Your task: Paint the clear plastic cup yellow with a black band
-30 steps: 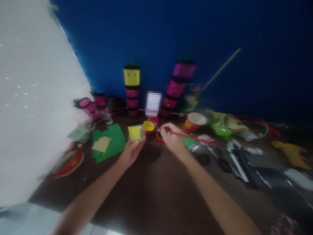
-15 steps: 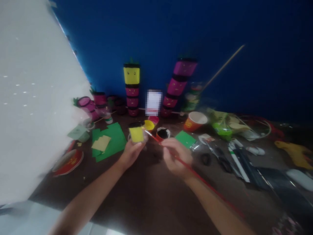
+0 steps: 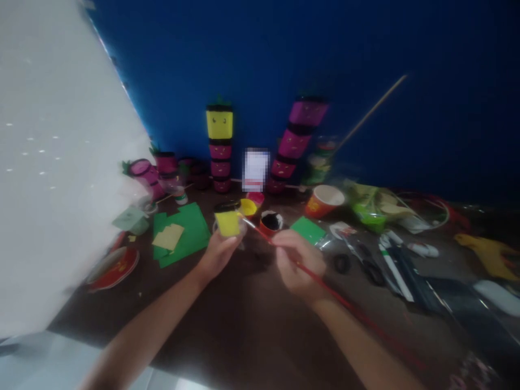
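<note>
My left hand (image 3: 222,251) is closed around a small cup (image 3: 228,223) with a yellow painted side and a black rim. In my right hand (image 3: 300,262) is a long red paintbrush (image 3: 264,235), held low on its handle. The brush tip touches or nearly touches the right side of the cup near the rim; blur hides which. Just behind the cup stands a pot of yellow paint (image 3: 247,207), with a pink pot (image 3: 255,199) farther back. A pot of black paint (image 3: 271,222) sits above my right hand, its rim smeared.
Stacks of yellow and magenta cups (image 3: 220,127) lean at the blue wall, beside a blurred-out screen (image 3: 255,169). Green paper (image 3: 190,235) lies left, a red paper cup (image 3: 324,200) right. Scissors (image 3: 371,271), tubes and a yellow glue gun (image 3: 485,252) spread rightward.
My right hand has drawn the brush from over the black paint pot down and right, its tip now at the cup. The cup has turned so its black rim shows.
</note>
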`<act>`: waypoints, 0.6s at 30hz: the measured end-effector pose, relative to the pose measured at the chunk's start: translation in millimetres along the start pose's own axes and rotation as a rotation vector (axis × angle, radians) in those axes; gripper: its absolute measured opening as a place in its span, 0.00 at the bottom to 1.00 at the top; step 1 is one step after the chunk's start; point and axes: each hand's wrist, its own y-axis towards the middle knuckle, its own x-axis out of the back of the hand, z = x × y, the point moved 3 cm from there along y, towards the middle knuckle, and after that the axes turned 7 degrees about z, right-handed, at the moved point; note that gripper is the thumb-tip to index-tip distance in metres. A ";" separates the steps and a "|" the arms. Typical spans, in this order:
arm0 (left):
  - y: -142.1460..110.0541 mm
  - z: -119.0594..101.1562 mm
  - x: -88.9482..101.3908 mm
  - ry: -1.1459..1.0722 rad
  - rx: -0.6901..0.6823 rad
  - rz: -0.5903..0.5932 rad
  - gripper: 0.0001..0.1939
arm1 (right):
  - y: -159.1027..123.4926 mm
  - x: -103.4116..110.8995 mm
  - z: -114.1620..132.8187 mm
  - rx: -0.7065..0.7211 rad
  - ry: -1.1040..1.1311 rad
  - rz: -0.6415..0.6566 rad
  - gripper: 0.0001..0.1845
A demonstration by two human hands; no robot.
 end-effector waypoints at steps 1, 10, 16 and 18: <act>-0.1 0.3 0.3 0.008 0.006 -0.002 0.21 | 0.0 -0.8 -0.1 -0.005 -0.002 0.001 0.11; -0.7 0.1 -0.2 0.035 0.027 -0.025 0.26 | 0.4 0.9 0.7 -0.024 -0.004 0.021 0.10; -0.5 0.2 -1.2 0.042 0.016 -0.015 0.24 | 1.0 -0.6 3.0 -0.008 0.001 -0.014 0.10; -0.6 1.3 0.2 0.047 0.020 -0.003 0.24 | 0.6 -1.4 2.5 -0.014 -0.010 -0.018 0.10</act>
